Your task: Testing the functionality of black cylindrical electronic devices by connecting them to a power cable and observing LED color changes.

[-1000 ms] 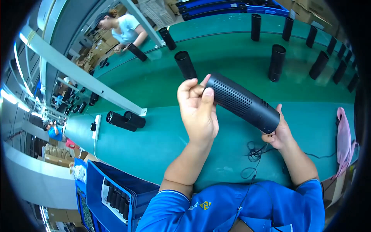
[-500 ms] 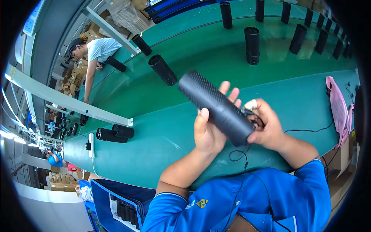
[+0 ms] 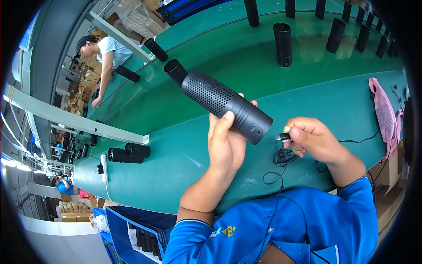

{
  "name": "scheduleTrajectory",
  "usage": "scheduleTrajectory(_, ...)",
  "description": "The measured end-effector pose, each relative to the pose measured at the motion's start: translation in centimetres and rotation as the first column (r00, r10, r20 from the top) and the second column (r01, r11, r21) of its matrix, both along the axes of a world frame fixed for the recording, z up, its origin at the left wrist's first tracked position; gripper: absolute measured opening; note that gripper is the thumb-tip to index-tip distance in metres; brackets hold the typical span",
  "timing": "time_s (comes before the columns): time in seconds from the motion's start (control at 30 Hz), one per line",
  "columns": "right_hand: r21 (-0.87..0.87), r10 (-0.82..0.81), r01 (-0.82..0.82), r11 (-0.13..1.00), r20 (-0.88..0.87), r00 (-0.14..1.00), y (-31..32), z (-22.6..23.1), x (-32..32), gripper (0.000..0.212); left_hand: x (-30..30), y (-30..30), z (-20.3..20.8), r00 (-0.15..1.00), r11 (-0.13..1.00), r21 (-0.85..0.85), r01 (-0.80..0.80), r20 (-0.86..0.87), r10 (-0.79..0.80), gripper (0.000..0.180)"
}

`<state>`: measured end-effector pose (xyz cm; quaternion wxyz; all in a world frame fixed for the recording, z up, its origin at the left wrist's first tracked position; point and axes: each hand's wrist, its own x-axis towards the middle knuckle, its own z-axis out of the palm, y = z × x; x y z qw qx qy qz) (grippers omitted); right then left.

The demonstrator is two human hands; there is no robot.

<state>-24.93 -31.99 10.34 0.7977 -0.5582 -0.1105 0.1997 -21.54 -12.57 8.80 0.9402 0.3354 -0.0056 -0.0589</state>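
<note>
You've got the black cylinder point(image 3: 226, 107) up in the middle of the frame, clear of the green bench point(image 3: 193, 185), tilted with its perforated end toward the upper left and its smooth end toward the lower right. My guess is it's a stiff shell, light to middling for one hand, and the smooth part could be a bit slick. The holes should give you better bite. I'd bet the shell shrugs off a firm hold, but the little sockets on the smooth end look like the bit to be gentle with. Best place to hold it is round the body near the middle, keeping fingers off that end.

That's about where your left hand point(image 3: 227, 147) has it: palm under, thumb across the near side, a couple of fingertips showing behind, forearm rising from the lower middle. Your right hand point(image 3: 314, 138) comes in from the lower right, knuckles up, with thumb and fingers pinching a small black plug point(image 3: 283, 137). Its metal tip points left, near the smooth end but apart from it. The thin black cable point(image 3: 283, 157) lies bunched just below, probably floppy and snag-prone.
</note>
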Motion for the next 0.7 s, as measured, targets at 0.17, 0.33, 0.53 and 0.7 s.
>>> scheduleTrajectory(0.17, -0.158, 0.002, 0.018, 0.987, 0.126, 0.992, 0.3, 0.1, -0.4, 0.021, -0.8, 0.8, -1.5, 0.946, 0.938, 0.284, -0.196, 0.308, 0.105, 0.051)
scheduleTrajectory(0.33, -0.302, -0.009, 0.107, 0.947, 0.310, 0.951, 0.7, 0.1, -0.4, 0.020, -1.9, 0.8, -1.6, 0.894, 0.904, 0.347, -0.250, 0.440, 0.078, 0.067)
scheduleTrajectory(0.53, -0.478, 0.033, 0.307, 0.823, 0.580, 0.814, 1.4, 0.2, -0.6, 0.018, -2.2, 0.5, -1.8, 0.795, 0.803, 0.436, -0.407, 0.602, 0.076, 0.083)
scheduleTrajectory(0.7, -0.592, 0.124, 0.300, 0.748, 0.569, 0.813, 1.4, 0.5, -0.6, 0.021, -2.2, 1.2, -2.0, 0.648, 0.686, 0.493, -0.535, 0.761, -0.042, 0.088)
